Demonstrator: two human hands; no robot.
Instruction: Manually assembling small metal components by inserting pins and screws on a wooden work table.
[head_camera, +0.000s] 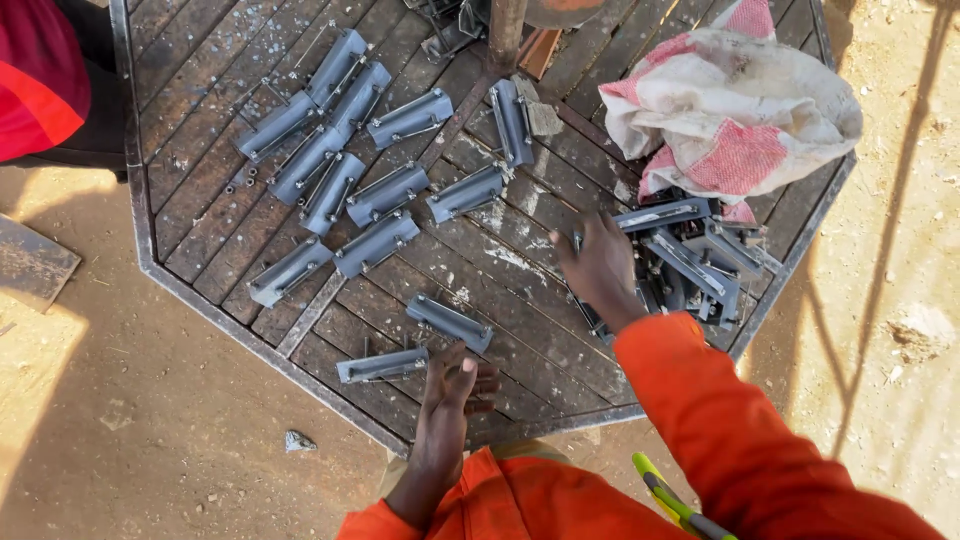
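A: Item one, the right hand (600, 268)?

B: Reaching into the heap of grey brackets (690, 262) at the desk's right edge, fingers spread over the pile and touching it; whether it grips one, I cannot tell. The topmost bracket (664, 214) lies with its long axis nearly level, running left to right. Pieces in the heap overlap too much to count.

A: Left hand (452, 388)?

B: Near the front edge of the desk (200, 60), fingers curled inward, thumb up; no object shows in it. Just beside it lie two brackets: one (382, 366) with its long axis almost level, and one (449, 322) slanting down to the right.

A: The laid-out lot?

B: About thirteen grey brackets (360, 160) spread on the upper left planks, most slanting up to the right (one by the post stands nearly upright in the view).

A: Sundries?

B: One red-and-white cloth sack (735, 100) behind the heap; one post (506, 30) at the desk's centre; an orange sleeve (720, 420) on the right arm.
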